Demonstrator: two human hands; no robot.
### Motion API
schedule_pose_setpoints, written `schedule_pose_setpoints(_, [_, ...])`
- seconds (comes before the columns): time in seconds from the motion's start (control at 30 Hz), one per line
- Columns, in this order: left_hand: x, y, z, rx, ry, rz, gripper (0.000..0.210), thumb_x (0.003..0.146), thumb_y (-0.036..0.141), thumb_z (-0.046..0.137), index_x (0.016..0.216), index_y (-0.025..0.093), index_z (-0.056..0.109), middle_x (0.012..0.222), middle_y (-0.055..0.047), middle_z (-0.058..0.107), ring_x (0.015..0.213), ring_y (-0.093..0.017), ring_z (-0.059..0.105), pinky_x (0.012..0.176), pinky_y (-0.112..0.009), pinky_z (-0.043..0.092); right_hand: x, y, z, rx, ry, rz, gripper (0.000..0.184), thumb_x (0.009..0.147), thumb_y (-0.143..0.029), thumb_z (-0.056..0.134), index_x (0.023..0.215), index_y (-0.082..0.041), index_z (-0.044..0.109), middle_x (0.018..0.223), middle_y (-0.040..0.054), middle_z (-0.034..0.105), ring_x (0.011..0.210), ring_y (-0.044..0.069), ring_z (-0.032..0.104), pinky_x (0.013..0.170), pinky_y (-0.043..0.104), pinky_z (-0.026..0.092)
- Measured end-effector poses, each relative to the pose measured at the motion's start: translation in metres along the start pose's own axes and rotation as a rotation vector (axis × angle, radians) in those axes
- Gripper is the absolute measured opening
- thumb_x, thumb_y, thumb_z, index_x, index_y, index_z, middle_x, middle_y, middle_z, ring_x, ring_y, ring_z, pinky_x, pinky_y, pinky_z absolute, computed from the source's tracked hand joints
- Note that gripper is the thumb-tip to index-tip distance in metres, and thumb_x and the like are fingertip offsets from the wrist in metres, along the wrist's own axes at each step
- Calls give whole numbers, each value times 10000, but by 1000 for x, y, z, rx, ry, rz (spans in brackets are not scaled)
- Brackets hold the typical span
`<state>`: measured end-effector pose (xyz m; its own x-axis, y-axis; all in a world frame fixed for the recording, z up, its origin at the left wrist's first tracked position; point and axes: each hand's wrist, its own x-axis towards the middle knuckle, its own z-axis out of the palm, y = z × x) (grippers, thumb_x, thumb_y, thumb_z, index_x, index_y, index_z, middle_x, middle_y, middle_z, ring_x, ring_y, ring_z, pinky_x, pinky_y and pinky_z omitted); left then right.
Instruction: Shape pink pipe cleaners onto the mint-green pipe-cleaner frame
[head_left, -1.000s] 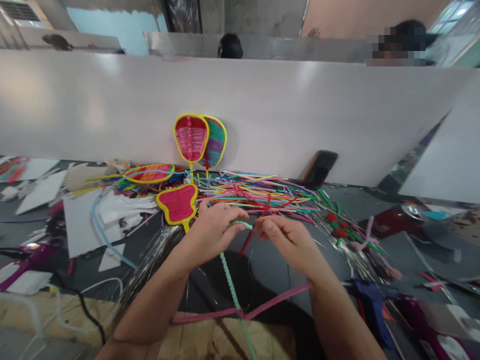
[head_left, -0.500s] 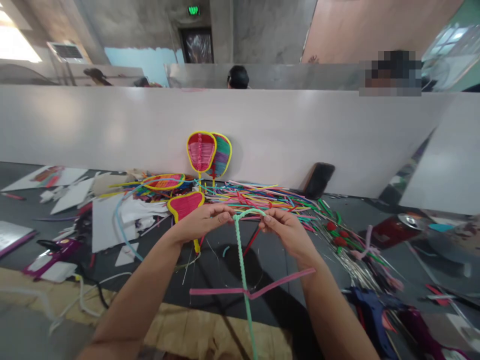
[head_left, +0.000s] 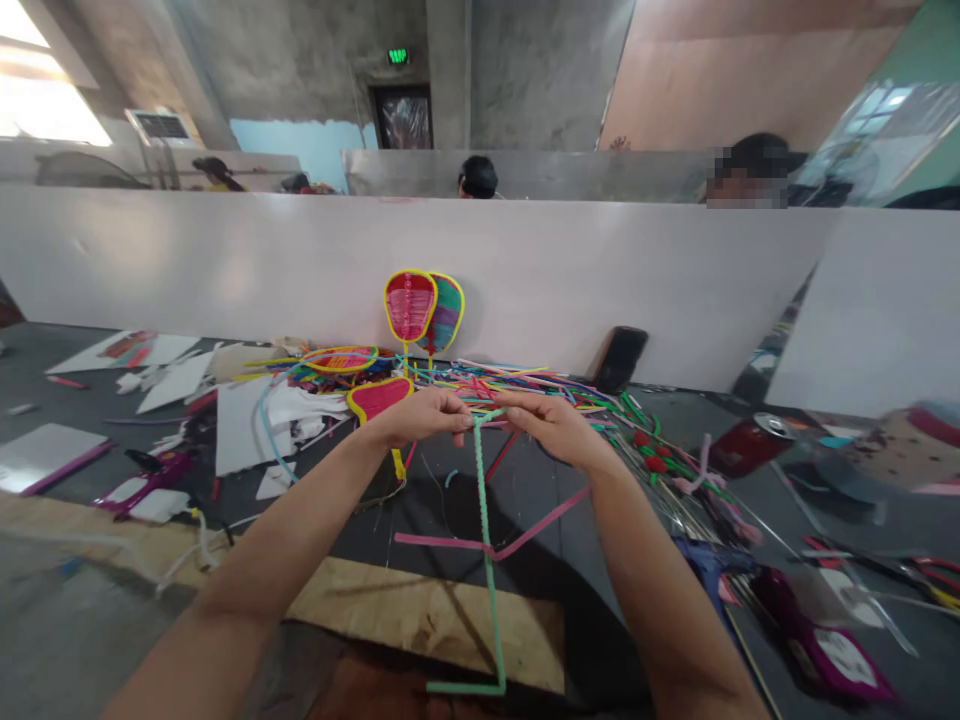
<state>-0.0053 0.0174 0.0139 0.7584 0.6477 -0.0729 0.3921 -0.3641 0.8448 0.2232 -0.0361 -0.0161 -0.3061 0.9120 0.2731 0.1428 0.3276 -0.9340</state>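
Note:
A light green pipe cleaner [head_left: 484, 490] hangs down from between my hands, its upper part twisted and its lower end bent to the left. My left hand [head_left: 427, 415] pinches it near the top. My right hand [head_left: 547, 425] grips its short upper end, close beside the left fingertips. Lower down, a pink pipe cleaner [head_left: 442, 542] crosses the green stem, with one arm to each side. Behind my left hand lies a pink fan shape with a yellow rim [head_left: 381, 398]. Two more fan shapes [head_left: 409, 308] lean against the white partition.
Loose colored pipe cleaners [head_left: 517, 380] lie in a heap behind my hands. A phone [head_left: 621, 358] leans on the partition [head_left: 562, 270]. To the right are a red can [head_left: 750, 445], a blue glue gun [head_left: 709, 565] and scissors [head_left: 930, 575]. White paper [head_left: 251, 425] lies left.
My right hand has moved left, close to my left hand, and the arched green end between them is now folded shorter. The view has tilted, showing the stem's bent lower end.

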Motion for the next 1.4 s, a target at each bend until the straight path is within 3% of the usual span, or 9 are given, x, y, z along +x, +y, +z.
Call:
schedule_pose_setpoints(0.13, [1,3,7,21,39,19,315,764,396,580,631,126,672,568,-16,631,559,-117,492,559,-229,328,-2,1,7,-59,-64,80,280,802,-341,576,1008,-184,685,818,23,718,662,160,663,650,310,540])
schedule_pose_setpoints(0.27, [2,6,7,-23,77,30,298,747,412,609,732,124,686,665,-24,670,628,-131,544,605,-225,375,-12,10,10,160,40,223,248,747,-338,653,937,-184,692,760,5,713,561,117,640,561,242,522])
schedule_pose_setpoints(0.4, [-10,-6,-6,-354,392,18,453,730,434,649,1085,159,594,1004,-66,669,857,-165,600,755,-252,438,-24,15,3,433,257,303,203,713,-337,705,848,-189,670,754,2,709,546,78,624,557,201,529])
schedule_pose_setpoints(0.5, [-33,-30,-5,-721,549,-30,437,760,439,622,1110,187,548,1083,-86,634,900,-170,610,793,-296,466,-29,16,-8,502,367,288,147,745,-333,683,798,-203,642,742,-21,700,531,51,603,567,180,535])
schedule_pose_setpoints(0.67, [-70,-67,40,-1010,158,-134,499,675,320,731,1126,182,569,1223,-142,579,1113,-262,555,916,-390,445,-28,18,-12,610,422,281,80,794,-256,634,759,-184,630,750,-9,703,526,52,601,564,186,539])
schedule_pose_setpoints(0.83, [-67,-60,79,-905,39,-272,486,631,231,778,1071,172,582,995,-116,681,870,-226,668,788,-346,504,-16,20,2,648,400,286,63,801,-240,616,823,-189,646,778,1,710,535,61,608,567,198,540])
schedule_pose_setpoints(0.97, [-57,-44,82,-896,58,-335,381,656,272,763,986,143,624,797,-61,685,635,-143,655,636,-255,515,-9,22,4,570,420,260,161,813,-323,592,913,-207,642,862,14,705,641,87,635,640,222,542])
schedule_pose_setpoints(1.2, [-54,-44,86,-1001,200,-319,276,632,262,783,834,129,649,662,-16,643,564,-98,608,586,-208,513,-38,31,4,-203,894,-45,220,840,-310,535,1000,-176,604,955,69,659,833,170,623,731,319,529])
schedule_pose_setpoints(1.4, [-46,-51,95,-975,144,-378,243,660,265,766,816,127,641,613,-13,628,561,-108,613,598,-233,530,-53,28,29,-633,267,-281,279,883,-146,453,1111,-197,604,1187,101,610,1080,161,582,902,316,490])
